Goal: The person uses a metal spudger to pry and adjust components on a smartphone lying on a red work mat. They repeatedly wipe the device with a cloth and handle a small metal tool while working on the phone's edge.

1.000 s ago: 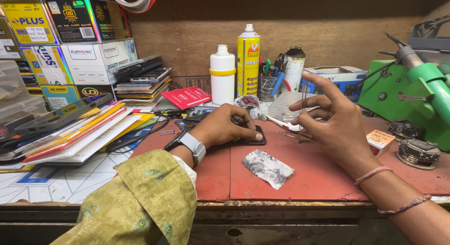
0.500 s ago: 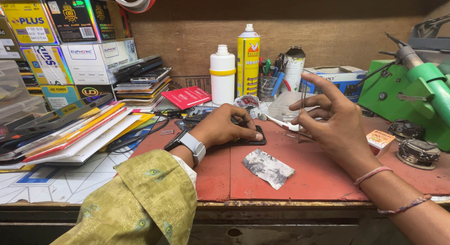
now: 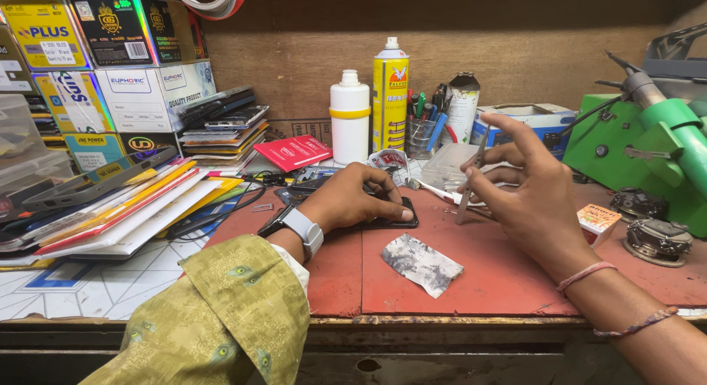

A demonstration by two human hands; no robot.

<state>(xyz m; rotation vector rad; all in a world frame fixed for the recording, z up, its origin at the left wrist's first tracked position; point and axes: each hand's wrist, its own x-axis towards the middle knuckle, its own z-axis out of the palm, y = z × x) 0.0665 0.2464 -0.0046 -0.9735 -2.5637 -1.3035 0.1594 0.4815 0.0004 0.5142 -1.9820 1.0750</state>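
Your left hand [image 3: 352,202] lies flat on the dark phone [image 3: 383,217], fingers spread, pinning it to the red mat [image 3: 471,271] on the counter [image 3: 442,320]. Your right hand [image 3: 532,193] pinches the tweezers [image 3: 471,175] closed, tips down just right of the phone. The phone appears unopened, so the work looks at an early stage. Open room lies on the mat toward you, around the grey cloth [image 3: 421,263]. Bottles [image 3: 368,109], the book stack [image 3: 125,201] and the green machine [image 3: 648,149] crowd the other edges.

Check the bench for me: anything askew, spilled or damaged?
Nothing spilled. A crumpled, stained scrap of paper lies loose on the red mat, near the phone under the left hand. The right hand holds tweezers.
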